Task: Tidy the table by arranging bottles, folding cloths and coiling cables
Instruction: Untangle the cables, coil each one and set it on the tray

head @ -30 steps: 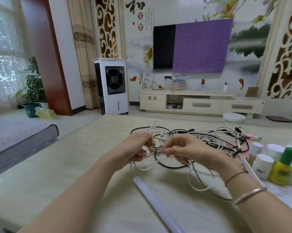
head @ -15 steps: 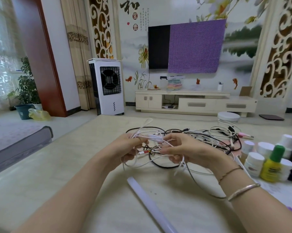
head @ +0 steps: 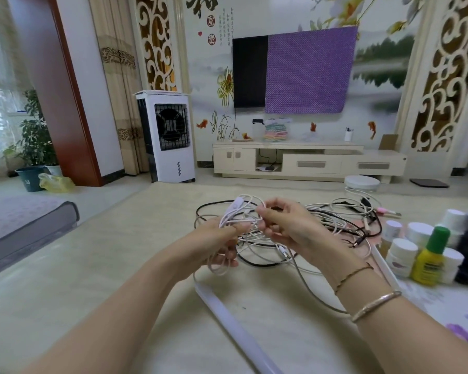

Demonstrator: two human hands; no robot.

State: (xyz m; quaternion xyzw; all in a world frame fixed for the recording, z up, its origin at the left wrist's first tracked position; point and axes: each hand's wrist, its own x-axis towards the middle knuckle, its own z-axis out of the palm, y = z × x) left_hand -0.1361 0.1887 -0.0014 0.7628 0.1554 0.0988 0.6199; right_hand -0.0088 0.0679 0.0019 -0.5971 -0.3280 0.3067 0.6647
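Big black brush letters on the wall [head: 208, 63], high up to the left of the TV [head: 250, 71]: the sign 和 [head: 201, 6]. Below it two red round stamps, each with one sign, 富 [head: 211, 21] and 貴 [head: 211, 39]. Beside them thin lines of tiny writing [head: 226, 25] running down the wall, too small to read. Dark print on the label of the yellow bottle [head: 429, 261] with the green cap, too blurred to read. A faint mark on the green bin [head: 30, 179] by the plant, too dim to make out.
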